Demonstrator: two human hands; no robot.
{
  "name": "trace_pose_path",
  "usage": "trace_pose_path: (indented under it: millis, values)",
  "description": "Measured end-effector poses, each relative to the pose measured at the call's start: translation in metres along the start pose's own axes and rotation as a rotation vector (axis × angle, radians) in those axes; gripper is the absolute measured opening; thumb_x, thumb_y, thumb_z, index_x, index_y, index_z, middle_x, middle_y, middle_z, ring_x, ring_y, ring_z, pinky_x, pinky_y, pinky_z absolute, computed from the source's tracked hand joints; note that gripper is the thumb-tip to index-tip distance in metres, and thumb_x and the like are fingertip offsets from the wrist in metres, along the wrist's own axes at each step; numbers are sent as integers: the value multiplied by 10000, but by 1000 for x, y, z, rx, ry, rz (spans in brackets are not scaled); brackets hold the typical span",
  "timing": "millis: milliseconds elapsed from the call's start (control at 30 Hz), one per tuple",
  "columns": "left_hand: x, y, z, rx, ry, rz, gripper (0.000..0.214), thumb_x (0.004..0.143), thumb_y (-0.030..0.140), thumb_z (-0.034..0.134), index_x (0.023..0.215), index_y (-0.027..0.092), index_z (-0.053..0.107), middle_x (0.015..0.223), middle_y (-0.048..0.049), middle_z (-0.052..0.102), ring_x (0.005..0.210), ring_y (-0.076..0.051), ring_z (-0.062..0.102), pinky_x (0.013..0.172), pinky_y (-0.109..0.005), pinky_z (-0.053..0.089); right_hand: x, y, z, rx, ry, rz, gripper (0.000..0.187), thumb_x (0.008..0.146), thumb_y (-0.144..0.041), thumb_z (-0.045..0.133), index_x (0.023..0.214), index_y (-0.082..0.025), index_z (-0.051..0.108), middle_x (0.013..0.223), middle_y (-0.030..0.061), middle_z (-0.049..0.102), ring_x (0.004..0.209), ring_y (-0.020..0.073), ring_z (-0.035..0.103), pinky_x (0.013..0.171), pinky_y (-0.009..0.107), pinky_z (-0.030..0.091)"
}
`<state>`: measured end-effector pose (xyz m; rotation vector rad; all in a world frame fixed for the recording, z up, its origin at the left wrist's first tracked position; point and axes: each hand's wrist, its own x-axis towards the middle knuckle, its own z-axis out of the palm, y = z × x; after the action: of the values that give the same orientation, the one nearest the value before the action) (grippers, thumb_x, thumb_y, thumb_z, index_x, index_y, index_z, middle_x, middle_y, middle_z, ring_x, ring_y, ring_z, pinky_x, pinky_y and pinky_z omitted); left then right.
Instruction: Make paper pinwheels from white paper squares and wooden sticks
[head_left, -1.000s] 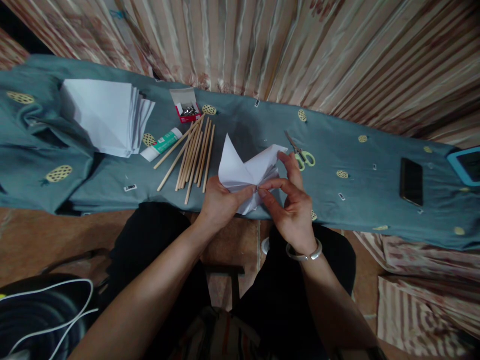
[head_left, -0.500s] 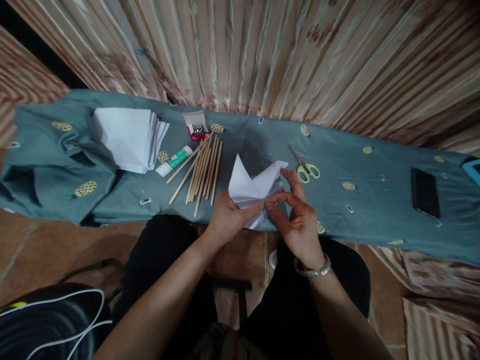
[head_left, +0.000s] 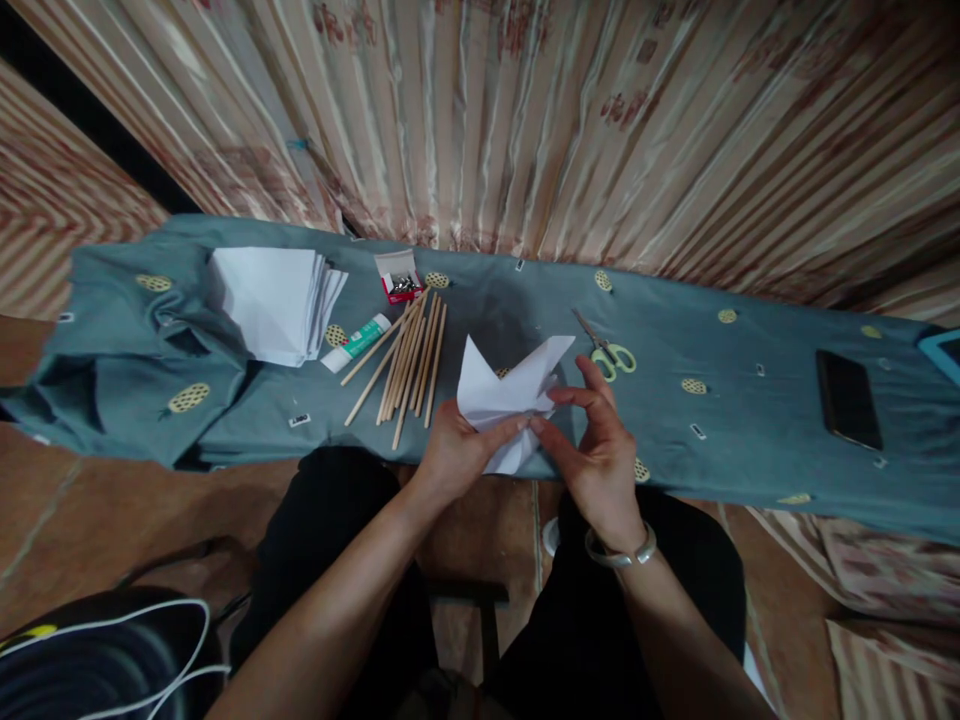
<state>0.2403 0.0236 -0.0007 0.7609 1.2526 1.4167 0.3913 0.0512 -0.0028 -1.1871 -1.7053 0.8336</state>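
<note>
A white folded paper (head_left: 499,392) with pointed corners is held up just over the near edge of the cloth-covered table. My left hand (head_left: 459,448) grips its lower left part, the thumb lying across the paper toward its centre. From the other side my right hand (head_left: 596,450), with a silver bracelet at the wrist, has its thumb at the paper's middle and its index finger at the right flap. Whether a small item sits between the fingertips at the centre, I cannot make out. Green-handled scissors (head_left: 611,358) lie just beyond my right hand.
Wooden sticks (head_left: 409,365) lie left of the paper, beside a glue tube (head_left: 356,343) and a small red box of metal pieces (head_left: 400,280). A stack of white paper (head_left: 270,305) is farther left. A phone (head_left: 847,398) lies right. Pleated curtain (head_left: 480,120) hangs behind the table.
My right index finger has shifted slightly and the other fingers have lifted off the paper's right flap, which now spreads more openly. The whole view has tilted a little upward.
</note>
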Motion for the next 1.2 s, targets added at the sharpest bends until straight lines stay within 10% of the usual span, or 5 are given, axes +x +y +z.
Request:
trace_pose_path:
  millis: [267, 600, 1200]
  values:
    - [0, 1, 0, 33, 21, 13, 364, 623, 284, 825, 925, 94, 753, 923, -110, 782, 853, -261, 745, 790, -348, 609, -1, 11, 5, 103, 41, 13, 788, 770, -340, 781, 1450, -266, 390, 1552, 121, 387, 1448, 275, 359, 1203, 546, 267]
    - [-1, 0, -1, 28, 7, 1, 356, 630, 280, 828, 927, 101, 749, 933, -100, 783, 875, -252, 742, 807, -334, 601, 2, -3, 2, 375, -60, 224, 878, 734, -338, 805, 1472, -287, 332, 1055, 45, 731, 900, 225, 715, 840, 402, 606]
    - [0, -1, 0, 29, 9, 8, 346, 617, 271, 820, 892, 73, 757, 878, -100, 783, 803, -250, 745, 729, -313, 614, 4, -18, -3, 455, -38, 391, 1029, 655, -281, 863, 1507, -247, 288, 776, -21, 727, 616, 163, 662, 563, 282, 569]
